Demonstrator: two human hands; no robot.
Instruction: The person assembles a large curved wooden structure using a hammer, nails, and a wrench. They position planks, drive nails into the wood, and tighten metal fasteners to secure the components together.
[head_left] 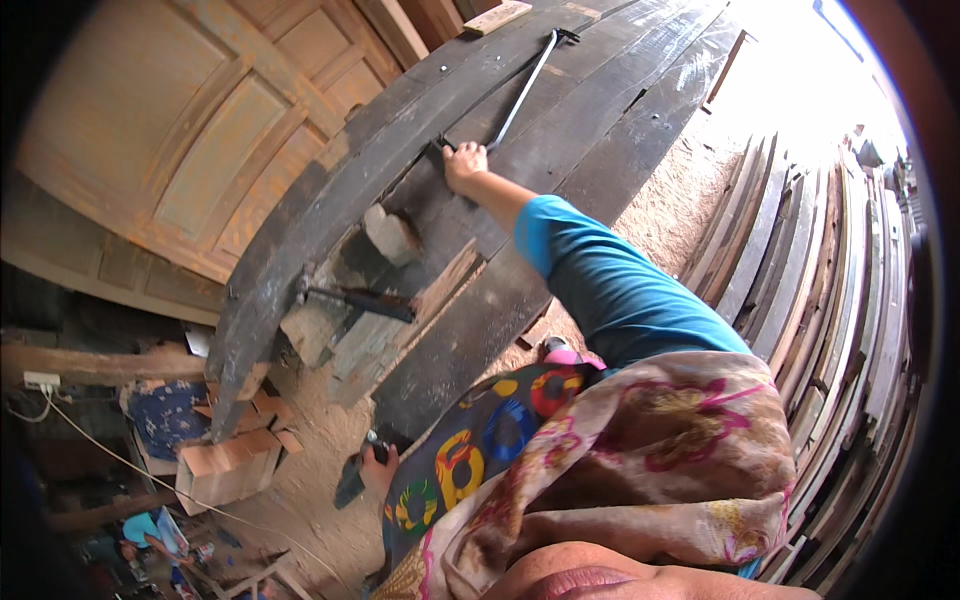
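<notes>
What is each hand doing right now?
Right hand: closed on the long metal bar.
Left hand: closed on a dark tool.

A panelled wooden door (200, 140) stands far left. Long planks (830, 300) are stacked at the right. Sawdust covers the floor (670, 210). Bright daylight enters far right.

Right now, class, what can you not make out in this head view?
- Left hand: mostly hidden by the patterned cloth; its dark tool is unclear.
- Right hand: fingers face away, so its grip on the long metal bar is unclear.
- Upper right: glare washes out everything.
</notes>
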